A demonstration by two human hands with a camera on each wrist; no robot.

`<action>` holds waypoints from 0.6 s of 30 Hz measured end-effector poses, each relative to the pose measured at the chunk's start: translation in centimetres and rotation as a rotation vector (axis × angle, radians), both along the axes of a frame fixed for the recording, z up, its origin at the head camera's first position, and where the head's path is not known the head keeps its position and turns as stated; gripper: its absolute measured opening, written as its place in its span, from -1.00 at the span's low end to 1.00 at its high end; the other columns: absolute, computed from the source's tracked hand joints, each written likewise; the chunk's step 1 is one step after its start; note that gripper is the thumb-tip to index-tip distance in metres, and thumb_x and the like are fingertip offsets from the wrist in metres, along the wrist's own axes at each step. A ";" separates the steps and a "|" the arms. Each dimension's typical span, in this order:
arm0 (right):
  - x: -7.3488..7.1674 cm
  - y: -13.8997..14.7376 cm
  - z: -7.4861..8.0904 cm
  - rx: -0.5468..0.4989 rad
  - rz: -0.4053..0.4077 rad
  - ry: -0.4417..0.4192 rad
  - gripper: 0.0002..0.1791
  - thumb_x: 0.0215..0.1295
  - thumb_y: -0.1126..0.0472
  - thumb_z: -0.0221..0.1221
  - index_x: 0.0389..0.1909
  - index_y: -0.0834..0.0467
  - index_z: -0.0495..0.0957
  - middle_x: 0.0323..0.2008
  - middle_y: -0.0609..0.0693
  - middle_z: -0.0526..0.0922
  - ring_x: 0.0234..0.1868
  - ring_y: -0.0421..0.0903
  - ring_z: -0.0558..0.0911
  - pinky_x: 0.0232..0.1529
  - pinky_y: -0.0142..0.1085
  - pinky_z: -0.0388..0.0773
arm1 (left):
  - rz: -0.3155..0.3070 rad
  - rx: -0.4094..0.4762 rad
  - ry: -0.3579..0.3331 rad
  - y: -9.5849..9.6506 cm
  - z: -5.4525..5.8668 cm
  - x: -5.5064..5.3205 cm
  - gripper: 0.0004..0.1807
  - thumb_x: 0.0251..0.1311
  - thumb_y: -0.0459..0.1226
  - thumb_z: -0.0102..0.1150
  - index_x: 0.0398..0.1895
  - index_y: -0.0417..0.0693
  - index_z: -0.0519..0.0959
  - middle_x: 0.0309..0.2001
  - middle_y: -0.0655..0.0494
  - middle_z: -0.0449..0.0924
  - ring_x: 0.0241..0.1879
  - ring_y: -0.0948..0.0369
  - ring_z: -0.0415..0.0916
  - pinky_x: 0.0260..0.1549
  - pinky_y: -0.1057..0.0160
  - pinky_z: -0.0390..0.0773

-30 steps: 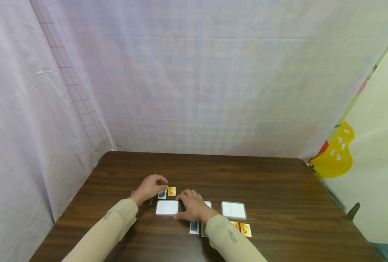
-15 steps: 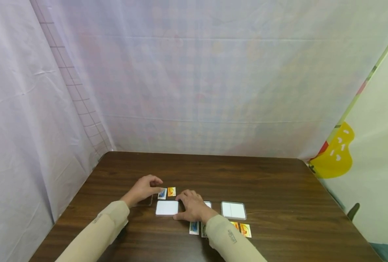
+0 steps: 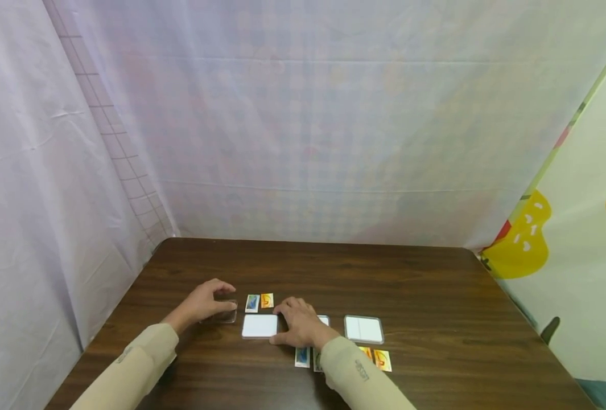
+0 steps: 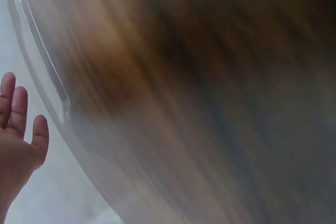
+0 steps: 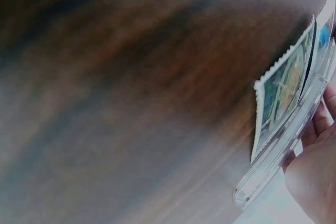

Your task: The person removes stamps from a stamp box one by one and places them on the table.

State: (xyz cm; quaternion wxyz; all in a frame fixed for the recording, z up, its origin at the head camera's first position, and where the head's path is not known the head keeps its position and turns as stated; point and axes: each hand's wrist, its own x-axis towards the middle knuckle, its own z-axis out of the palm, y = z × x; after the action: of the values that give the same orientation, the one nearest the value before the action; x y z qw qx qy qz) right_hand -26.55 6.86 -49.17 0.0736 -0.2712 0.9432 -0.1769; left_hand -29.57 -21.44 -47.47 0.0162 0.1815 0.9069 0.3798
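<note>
My left hand is over a clear plastic case lid at the left, thumb and fingers spread apart, nothing visible between them. In the left wrist view its fingers are extended. Just right of the lid lie a blue stamp and an orange stamp. In front of them sits a flat case with a white insert. My right hand rests palm down at that case's right edge, thumb and index fingertip near its two corners. It partly covers a second white case.
A third white case lies to the right. Nearer me are another blue stamp, a green stamp partly behind the right sleeve, and two orange stamps. White curtains hang behind the brown table.
My left hand has drawn back leftward from the blue and orange stamps to the clear lid, uncovering the blue stamp. The right hand has stayed in place.
</note>
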 end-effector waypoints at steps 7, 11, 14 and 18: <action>0.0 0.0 0.0 0.005 -0.015 -0.018 -0.30 0.18 -0.23 0.31 0.26 0.02 0.44 0.26 0.03 0.37 0.33 0.05 0.30 0.37 0.00 0.14 | -0.016 -0.057 0.045 -2.6 -0.1 0.6 -0.46 0.06 -0.13 0.47 0.05 -0.26 0.58 -0.03 -0.08 0.55 0.02 -0.11 0.48 0.04 -0.17 0.43; 0.0 -0.1 0.0 0.011 -0.020 -0.020 -0.30 0.18 -0.24 0.31 0.27 0.01 0.44 0.27 0.02 0.37 0.33 0.04 0.29 0.37 -0.01 0.15 | -0.041 -0.095 0.077 -3.6 -0.4 0.8 -0.40 0.01 -0.11 0.50 0.05 -0.30 0.57 -0.06 -0.09 0.54 -0.02 -0.09 0.49 0.03 -0.18 0.44; 0.0 0.0 0.1 0.013 -0.019 -0.017 -0.30 0.18 -0.25 0.31 0.27 0.01 0.44 0.27 0.02 0.37 0.33 0.04 0.29 0.37 0.00 0.15 | -0.044 -0.114 0.071 -4.1 -0.7 0.9 -0.36 -0.01 -0.09 0.50 0.06 -0.30 0.56 -0.04 -0.08 0.53 0.00 -0.10 0.48 0.06 -0.19 0.42; 0.0 0.0 0.1 0.016 -0.015 -0.012 -0.30 0.18 -0.25 0.31 0.27 0.01 0.44 0.27 0.02 0.37 0.32 0.04 0.30 0.36 0.00 0.16 | -0.041 -0.134 0.060 -4.5 -0.9 1.1 -0.31 -0.04 -0.06 0.51 0.10 -0.32 0.54 -0.01 -0.11 0.53 0.03 -0.13 0.47 0.09 -0.20 0.40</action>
State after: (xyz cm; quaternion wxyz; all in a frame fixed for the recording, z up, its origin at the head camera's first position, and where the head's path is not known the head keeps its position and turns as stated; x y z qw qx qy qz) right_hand -26.57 6.83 -49.11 0.0801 -0.2627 0.9461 -0.1717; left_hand -28.51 -25.93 -48.42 0.0087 0.2097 0.9265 0.3123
